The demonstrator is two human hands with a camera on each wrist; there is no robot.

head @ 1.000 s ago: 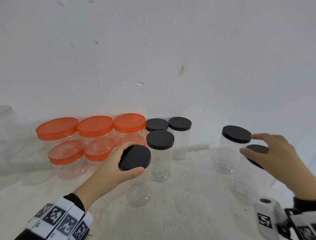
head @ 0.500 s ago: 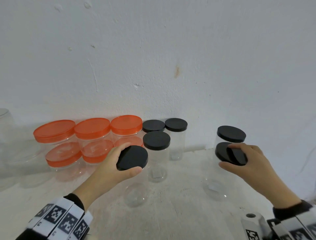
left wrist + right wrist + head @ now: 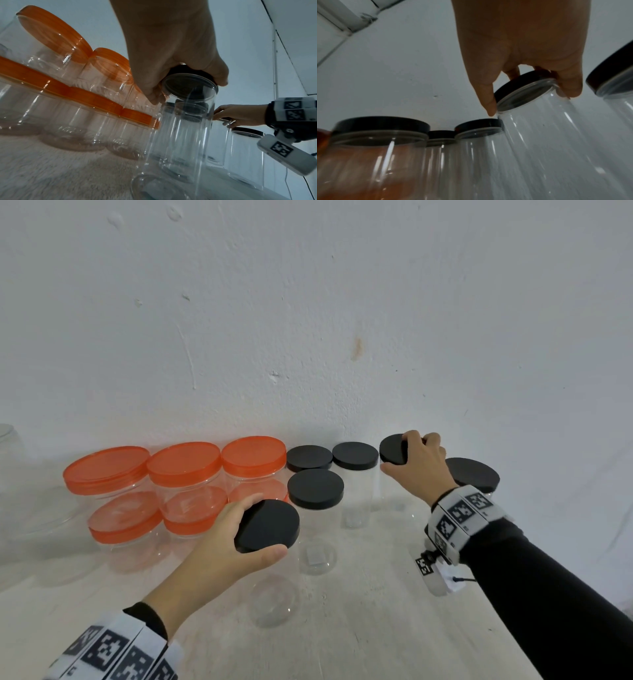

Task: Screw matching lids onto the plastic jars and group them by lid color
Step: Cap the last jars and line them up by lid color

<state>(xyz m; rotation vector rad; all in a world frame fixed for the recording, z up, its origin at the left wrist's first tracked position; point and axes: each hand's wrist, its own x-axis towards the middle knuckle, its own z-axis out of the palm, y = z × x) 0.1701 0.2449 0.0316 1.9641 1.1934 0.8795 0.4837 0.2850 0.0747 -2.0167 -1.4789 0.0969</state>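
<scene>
My left hand (image 3: 236,542) grips the black lid (image 3: 269,525) of a tall clear jar (image 3: 274,601) near the front; the left wrist view shows the left hand (image 3: 171,75) curled round that lid over the clear jar (image 3: 180,135). My right hand (image 3: 416,463) grips the black lid (image 3: 392,448) of a second clear jar, tilted, beside the black-lidded jars (image 3: 354,455) at the wall. The right wrist view has the right hand (image 3: 530,75) with fingers round this lid (image 3: 520,83) and the tilted jar (image 3: 547,135) below.
Several orange-lidded jars (image 3: 183,463) stand grouped at the left by the white wall. Three black-lidded jars (image 3: 315,487) stand in the middle. Another black-lidded jar (image 3: 474,474) stands right of my right hand. A clear container (image 3: 10,446) sits at the far left edge.
My right hand has carried its black-lidded jar left and back toward the wall, next to the black-lidded group. The left hand keeps its grip on its jar's lid in about the same place.
</scene>
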